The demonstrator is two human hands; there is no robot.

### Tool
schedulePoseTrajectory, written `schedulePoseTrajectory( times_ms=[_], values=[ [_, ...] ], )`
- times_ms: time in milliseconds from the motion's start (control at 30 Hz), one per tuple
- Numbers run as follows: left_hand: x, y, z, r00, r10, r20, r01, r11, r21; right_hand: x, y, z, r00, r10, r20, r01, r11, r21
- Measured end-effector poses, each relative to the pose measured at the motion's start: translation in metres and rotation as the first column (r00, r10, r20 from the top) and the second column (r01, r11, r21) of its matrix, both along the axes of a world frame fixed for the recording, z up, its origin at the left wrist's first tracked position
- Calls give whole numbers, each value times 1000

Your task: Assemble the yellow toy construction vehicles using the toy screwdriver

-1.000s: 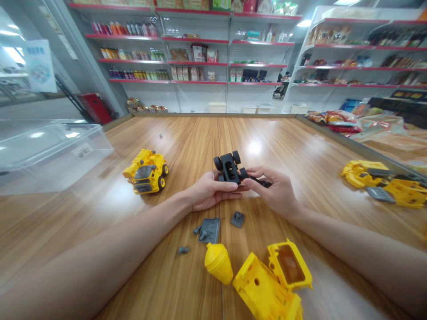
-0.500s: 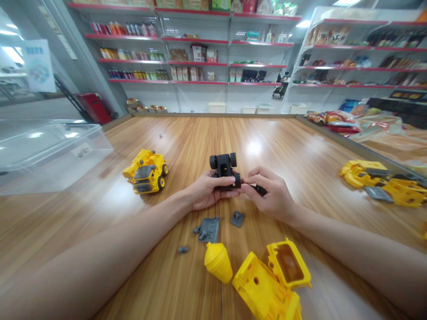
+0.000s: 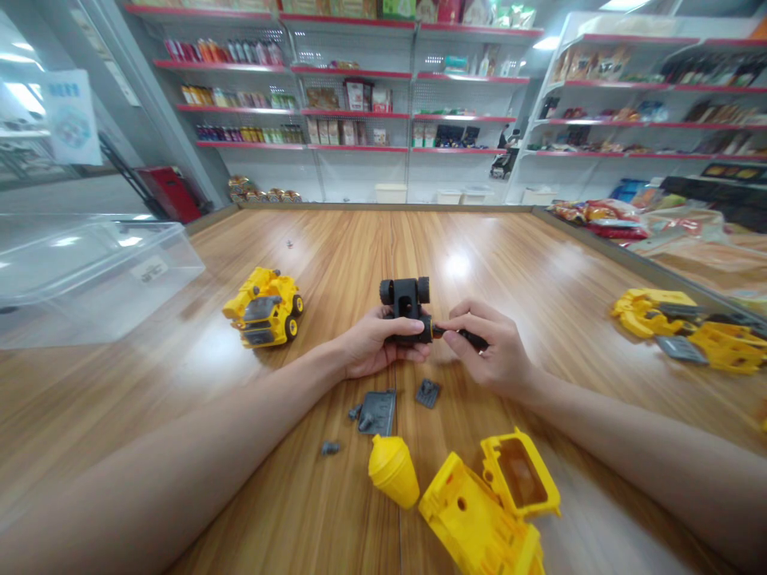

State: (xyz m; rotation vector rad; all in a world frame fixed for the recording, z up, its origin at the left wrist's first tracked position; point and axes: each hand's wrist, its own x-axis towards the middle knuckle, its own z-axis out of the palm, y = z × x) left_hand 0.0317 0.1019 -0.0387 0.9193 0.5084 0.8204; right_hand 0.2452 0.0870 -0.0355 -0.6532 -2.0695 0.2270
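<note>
My left hand point(image 3: 375, 343) grips a black toy chassis point(image 3: 406, 297) with black wheels, its thumb lying across the lower axle end. In my right hand point(image 3: 494, 343) is a black-handled screwdriver point(image 3: 472, 339), held between thumb and fingers. Its tip end meets the lower right wheel point(image 3: 426, 328), where a thin yellow rim shows. Just below the hands lie a grey plate point(image 3: 377, 414), a small grey square piece point(image 3: 427, 392) and a grey screw point(image 3: 330, 449). Nearer to me are a yellow mixer drum point(image 3: 394, 471), a yellow truck body point(image 3: 479, 519) and a yellow cab frame point(image 3: 521, 473).
An assembled yellow toy truck point(image 3: 264, 307) stands at left, beside a clear plastic bin point(image 3: 101, 279). More yellow toy parts point(image 3: 689, 327) lie at the right. A tiny grey piece point(image 3: 289, 243) lies far back on the wooden table point(image 3: 335, 239). Stocked shelves point(image 3: 353, 72) stand beyond.
The chassis has turned slightly in my left hand, so the lower right wheel now shows its rim. My right hand and the screwdriver have shifted a little to the right.
</note>
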Motion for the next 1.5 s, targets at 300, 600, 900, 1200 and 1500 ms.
schedulePoseTrajectory(
  times_ms=[300,600,900,1200,1500],
  values=[
    [-1,1,-3,1000,-27,7,27,999,23,0,-1,1,1000,9,5,-9,999,35],
    [-2,2,-3,999,-32,5,32,999,11,1,-1,-2,998,-26,50,19,991,132],
    [2,0,-4,1000,5,-11,-5,997,73,0,-2,-2,993,-65,94,48,984,171],
    [5,0,-4,1000,19,-14,-16,990,138,6,3,-3,974,-96,205,56,980,193],
    [6,-3,-1,997,65,-36,-60,989,134,4,5,-3,972,-122,198,87,980,178]
  ],
)
